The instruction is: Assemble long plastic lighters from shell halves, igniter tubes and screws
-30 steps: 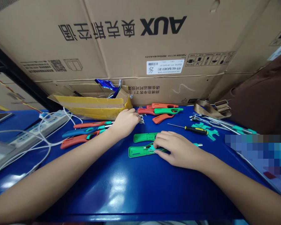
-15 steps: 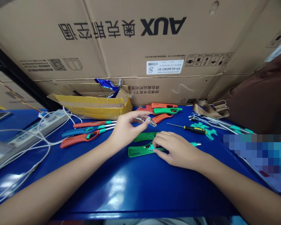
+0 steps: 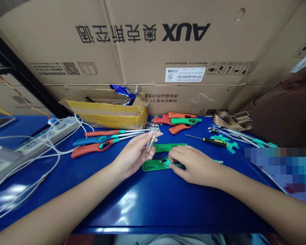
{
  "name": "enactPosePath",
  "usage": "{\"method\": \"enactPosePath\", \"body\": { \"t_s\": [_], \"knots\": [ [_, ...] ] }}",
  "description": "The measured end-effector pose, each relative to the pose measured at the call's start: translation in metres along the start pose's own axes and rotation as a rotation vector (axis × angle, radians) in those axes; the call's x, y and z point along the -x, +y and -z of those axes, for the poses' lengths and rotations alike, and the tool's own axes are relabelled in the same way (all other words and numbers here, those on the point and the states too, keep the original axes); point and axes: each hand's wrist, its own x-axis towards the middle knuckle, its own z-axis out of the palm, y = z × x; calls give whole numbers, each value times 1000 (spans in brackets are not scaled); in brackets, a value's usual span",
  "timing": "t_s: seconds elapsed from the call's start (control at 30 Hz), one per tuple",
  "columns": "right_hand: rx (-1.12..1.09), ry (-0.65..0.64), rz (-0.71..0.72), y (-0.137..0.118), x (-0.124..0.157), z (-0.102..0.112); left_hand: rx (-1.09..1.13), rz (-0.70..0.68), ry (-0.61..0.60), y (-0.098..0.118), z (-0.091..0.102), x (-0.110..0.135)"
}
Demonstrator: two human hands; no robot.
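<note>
My left hand is closed on a small clear lighter fuel tank, held tilted above the table between thumb and fingers. My right hand is closed on an opened green lighter casing half, its fingertips at the teal part and thin wire inside. The hand covers much of that casing; a metal nozzle tip shows past it. Just behind lies the other green casing half. More clear tanks lie beyond my left hand.
Finished-looking long lighters lie at left, near a power strip with white cables. Orange and green casings lie behind. A screwdriver, teal triggers and metal rods are at right. A yellow-taped box stands behind.
My left hand has come nearer, away from the spot where other clear tanks now show, and has turned the fuel tank more upright. My right hand stays at the green casing. The view has shifted slightly.
</note>
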Motion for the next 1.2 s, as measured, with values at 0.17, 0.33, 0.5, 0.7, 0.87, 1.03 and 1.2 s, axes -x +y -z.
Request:
{"method": "enactPosePath", "body": {
  "t_s": [0.17,0.33,0.5,0.7,0.87,1.03,1.2],
  "knots": [
    [-46,154,59,4,3,-12,-7,62,-81,-3,1,2],
    [-53,346,100,4,9,-13,-170,151,-142,-7,-2,8],
    [-49,348,143,7,10,-12,-254,176,-148,-9,-3,13],
    [-130,244,116,10,8,-18,-329,118,-146,-10,-1,11],
    [-225,212,49,7,6,-24,-560,44,-111,-8,-1,10],
    [-271,259,-8,5,5,-27,-728,10,-130,-8,1,11],
    [-405,329,-29,2,6,-20,-765,21,-109,-9,2,11]
  ]
}}
